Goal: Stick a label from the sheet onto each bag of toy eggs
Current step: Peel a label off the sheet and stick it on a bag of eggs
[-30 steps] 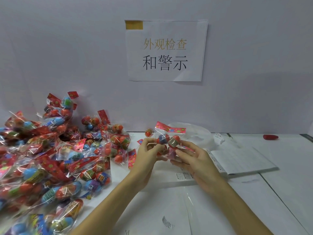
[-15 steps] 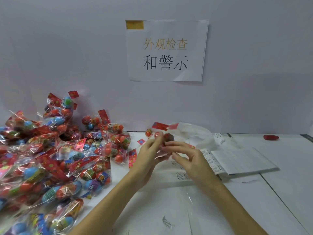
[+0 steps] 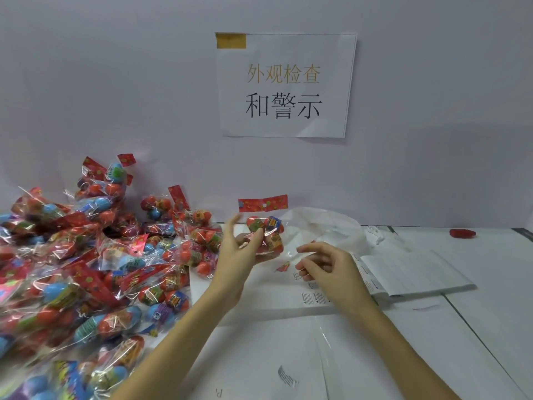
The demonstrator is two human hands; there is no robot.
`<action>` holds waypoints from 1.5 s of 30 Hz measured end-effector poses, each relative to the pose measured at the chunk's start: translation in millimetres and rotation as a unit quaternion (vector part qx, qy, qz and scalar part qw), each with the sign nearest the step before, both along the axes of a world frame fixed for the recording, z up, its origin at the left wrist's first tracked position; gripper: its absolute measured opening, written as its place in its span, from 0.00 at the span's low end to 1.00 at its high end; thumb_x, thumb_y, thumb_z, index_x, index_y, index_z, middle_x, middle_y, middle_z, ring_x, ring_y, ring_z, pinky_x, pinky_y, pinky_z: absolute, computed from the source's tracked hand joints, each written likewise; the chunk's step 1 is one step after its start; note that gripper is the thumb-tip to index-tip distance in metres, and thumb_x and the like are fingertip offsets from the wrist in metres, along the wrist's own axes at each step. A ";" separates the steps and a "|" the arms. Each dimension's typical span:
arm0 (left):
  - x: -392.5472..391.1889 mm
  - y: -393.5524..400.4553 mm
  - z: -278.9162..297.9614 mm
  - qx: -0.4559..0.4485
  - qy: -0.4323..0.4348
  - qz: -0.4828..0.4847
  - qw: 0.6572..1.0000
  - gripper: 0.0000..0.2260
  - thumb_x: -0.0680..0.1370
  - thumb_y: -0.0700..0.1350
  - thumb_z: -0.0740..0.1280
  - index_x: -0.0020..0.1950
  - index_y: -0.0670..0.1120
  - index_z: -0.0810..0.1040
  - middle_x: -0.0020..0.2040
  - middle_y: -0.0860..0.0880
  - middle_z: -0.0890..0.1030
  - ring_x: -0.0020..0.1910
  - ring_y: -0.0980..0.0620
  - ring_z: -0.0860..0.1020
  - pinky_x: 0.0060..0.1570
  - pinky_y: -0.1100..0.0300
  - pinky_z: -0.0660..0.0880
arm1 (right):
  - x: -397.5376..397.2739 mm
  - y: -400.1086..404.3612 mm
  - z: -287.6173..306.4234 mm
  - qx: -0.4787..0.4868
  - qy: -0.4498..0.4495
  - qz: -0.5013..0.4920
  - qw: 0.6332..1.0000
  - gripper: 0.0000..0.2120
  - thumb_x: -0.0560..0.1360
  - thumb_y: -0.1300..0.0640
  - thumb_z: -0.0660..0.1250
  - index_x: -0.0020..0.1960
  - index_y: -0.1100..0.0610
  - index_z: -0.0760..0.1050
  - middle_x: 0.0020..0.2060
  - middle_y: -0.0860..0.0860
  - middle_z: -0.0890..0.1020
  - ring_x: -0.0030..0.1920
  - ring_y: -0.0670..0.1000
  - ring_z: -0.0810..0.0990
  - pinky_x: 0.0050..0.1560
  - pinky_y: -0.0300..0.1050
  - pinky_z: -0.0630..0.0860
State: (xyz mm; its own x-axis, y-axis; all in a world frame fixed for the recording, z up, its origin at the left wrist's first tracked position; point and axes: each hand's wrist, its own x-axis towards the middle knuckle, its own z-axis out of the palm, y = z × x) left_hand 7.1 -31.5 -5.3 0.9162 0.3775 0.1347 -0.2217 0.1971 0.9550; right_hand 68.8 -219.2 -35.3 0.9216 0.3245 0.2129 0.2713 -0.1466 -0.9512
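My left hand (image 3: 235, 251) holds one clear bag of toy eggs (image 3: 266, 236) upright above the table, thumb across its front, red header card (image 3: 262, 203) on top. My right hand (image 3: 327, 268) hovers just right of the bag with loosely curled fingers, touching nothing I can see. Under that hand lies the white label sheet (image 3: 314, 298) with small printed labels. A big pile of the same egg bags (image 3: 86, 255) fills the left side of the table.
A stack of folded white sheets (image 3: 412, 272) lies right of my right hand. A crumpled white plastic bag (image 3: 320, 223) sits behind the held bag by the wall. A small red object (image 3: 462, 233) lies far right. A paper sign (image 3: 284, 85) hangs on the wall.
Both hands were on the bag before. My right hand has let go and moved right and down toward the label sheet; my left hand now holds the bag alone, header upward.
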 end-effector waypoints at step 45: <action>20.5 23.3 -38.0 0.512 0.002 -0.147 0.846 0.08 0.82 0.49 0.70 0.56 0.49 0.89 0.62 0.51 0.80 0.61 0.53 0.77 0.61 0.52 0.77 | -5.1 -19.8 6.6 -0.199 -0.133 0.091 0.967 0.07 0.81 0.51 0.70 0.51 0.48 0.88 0.51 0.38 0.86 0.54 0.41 0.83 0.55 0.38 0.77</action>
State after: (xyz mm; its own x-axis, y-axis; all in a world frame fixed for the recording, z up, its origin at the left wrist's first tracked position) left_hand 27.6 -8.2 -43.3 0.9513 -0.1808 0.2497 -0.3037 -0.6883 0.6588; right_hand 63.7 -239.1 -28.7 0.7711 0.5815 0.2593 0.5547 -0.4137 -0.7219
